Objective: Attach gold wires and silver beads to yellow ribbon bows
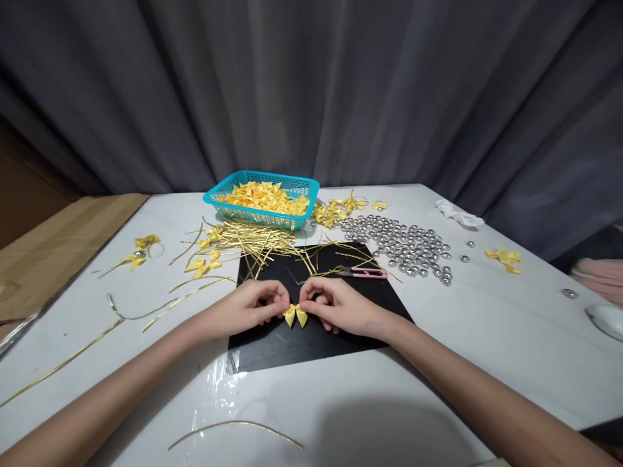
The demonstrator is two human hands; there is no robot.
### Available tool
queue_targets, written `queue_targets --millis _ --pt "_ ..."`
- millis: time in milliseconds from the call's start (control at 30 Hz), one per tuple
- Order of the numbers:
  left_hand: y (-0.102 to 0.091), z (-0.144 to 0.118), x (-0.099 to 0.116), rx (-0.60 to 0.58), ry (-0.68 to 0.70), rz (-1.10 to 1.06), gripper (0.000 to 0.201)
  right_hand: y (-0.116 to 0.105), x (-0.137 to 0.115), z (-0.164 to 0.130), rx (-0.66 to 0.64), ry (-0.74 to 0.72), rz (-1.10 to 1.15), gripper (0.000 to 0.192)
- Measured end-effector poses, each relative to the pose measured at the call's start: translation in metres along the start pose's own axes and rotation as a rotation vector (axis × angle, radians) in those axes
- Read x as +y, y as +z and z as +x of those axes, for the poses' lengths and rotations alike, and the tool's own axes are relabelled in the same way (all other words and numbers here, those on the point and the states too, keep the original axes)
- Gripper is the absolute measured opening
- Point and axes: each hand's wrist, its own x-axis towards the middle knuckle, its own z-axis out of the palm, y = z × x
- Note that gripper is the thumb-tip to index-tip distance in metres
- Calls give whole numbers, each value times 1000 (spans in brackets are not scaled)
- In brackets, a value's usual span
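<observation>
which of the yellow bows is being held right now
The small yellow bow over the black mat, pinched between the left hand and right hand. The other bows lie loose on the white table or in the blue basket.

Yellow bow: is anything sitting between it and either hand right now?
Nothing visible does. The left hand and right hand both pinch the yellow bow directly, over the black mat. The pink snips and gold wire ties lie farther back, clear of the grip.
</observation>
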Motion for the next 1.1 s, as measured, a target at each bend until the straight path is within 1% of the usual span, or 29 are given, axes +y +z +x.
queue_targets --millis 100,233,367,500,633,800,967,1100 --pt "-3 -2 3 -26 56 142 22 -2 -5 -1 -34 68 -68 8" --pt "-2 -4 3 -17 88 235 25 -3 -7 -2 -27 53 -123 10" --pt "0 -5 3 -5 103 299 27 -4 -5 -3 -43 66 -109 12" --pt "2 -6 0 17 115 292 28 -4 -1 -2 -46 54 -79 12" --pt "3 -6 -5 53 120 249 27 -4 2 -1 -41 0 -84 12" --pt "5 -6 -3 46 124 218 23 -3 0 -2 -15 -77 -135 12" --pt "5 -5 -2 47 153 329 23 -3 -2 -4 -27 -46 -139 13" --pt "5 -5 -4 72 142 337 21 -1 -2 -2 27 16 -61 12"
